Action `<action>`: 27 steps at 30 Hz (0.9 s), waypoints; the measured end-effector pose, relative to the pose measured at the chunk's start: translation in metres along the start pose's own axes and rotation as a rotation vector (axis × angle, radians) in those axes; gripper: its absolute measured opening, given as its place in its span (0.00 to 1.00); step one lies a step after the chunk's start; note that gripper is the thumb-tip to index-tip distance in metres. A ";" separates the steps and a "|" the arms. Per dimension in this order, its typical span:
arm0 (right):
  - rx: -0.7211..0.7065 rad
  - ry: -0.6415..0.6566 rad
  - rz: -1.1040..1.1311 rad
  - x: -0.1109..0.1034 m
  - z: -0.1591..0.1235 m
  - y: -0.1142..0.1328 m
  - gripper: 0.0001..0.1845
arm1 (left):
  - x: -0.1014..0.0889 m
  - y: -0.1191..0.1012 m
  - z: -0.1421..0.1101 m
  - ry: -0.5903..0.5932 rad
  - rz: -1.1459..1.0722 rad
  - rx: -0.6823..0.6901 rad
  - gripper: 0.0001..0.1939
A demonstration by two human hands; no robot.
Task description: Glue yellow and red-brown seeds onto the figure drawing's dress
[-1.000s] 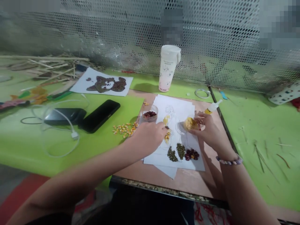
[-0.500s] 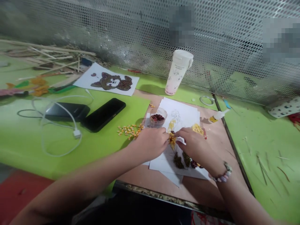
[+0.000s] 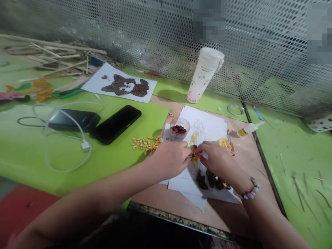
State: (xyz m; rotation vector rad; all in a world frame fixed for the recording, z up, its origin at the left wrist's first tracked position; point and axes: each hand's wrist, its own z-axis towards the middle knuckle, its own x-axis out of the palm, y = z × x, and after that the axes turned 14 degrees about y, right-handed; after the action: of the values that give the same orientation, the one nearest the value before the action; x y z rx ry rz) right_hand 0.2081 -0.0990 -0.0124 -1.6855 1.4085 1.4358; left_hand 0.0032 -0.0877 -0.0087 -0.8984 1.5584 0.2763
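My left hand [image 3: 171,159] and my right hand [image 3: 215,160] meet over a patch of yellow seeds [image 3: 194,157] glued on a pencil-sketched white paper [image 3: 204,125]. Their fingertips touch the patch, and anything pinched there is hidden. A heap of yellow grains [image 3: 225,144] lies beyond my right hand. Green beans [image 3: 201,180] and dark red beans [image 3: 220,184] sit on the paper under that wrist. Near my left hand stand a small glass cup of red beans [image 3: 178,130] and loose corn kernels [image 3: 145,144].
A glue bottle [image 3: 247,129] lies right of the papers, and a tall white cup [image 3: 204,75] stands behind them. Left are a black phone [image 3: 116,124], a power bank [image 3: 74,120], a white cable [image 3: 64,152], a bean-made bear picture [image 3: 124,85] and sticks [image 3: 57,52]. A perforated metal screen [image 3: 155,31] runs behind.
My right hand has left the yellow heap and moved left to the seed patch beside my left hand. The heap now lies on the paper. The view has shifted slightly.
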 end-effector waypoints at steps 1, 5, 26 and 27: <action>-0.003 -0.014 0.004 0.001 0.000 -0.001 0.10 | 0.000 0.000 0.000 -0.003 0.000 0.000 0.13; -0.018 -0.079 0.025 -0.003 -0.006 0.000 0.09 | 0.001 0.001 0.000 -0.015 -0.009 -0.004 0.13; -0.014 0.030 -0.026 -0.024 -0.013 -0.002 0.09 | 0.002 0.004 0.002 -0.015 -0.012 -0.008 0.14; 0.013 0.066 -0.039 -0.021 -0.009 0.002 0.09 | 0.002 0.005 0.002 -0.011 -0.005 -0.009 0.14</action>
State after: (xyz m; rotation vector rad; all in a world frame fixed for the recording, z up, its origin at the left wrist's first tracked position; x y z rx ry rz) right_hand 0.2122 -0.0996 0.0102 -1.7576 1.4094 1.3586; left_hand 0.0017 -0.0841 -0.0120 -0.9068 1.5451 0.2847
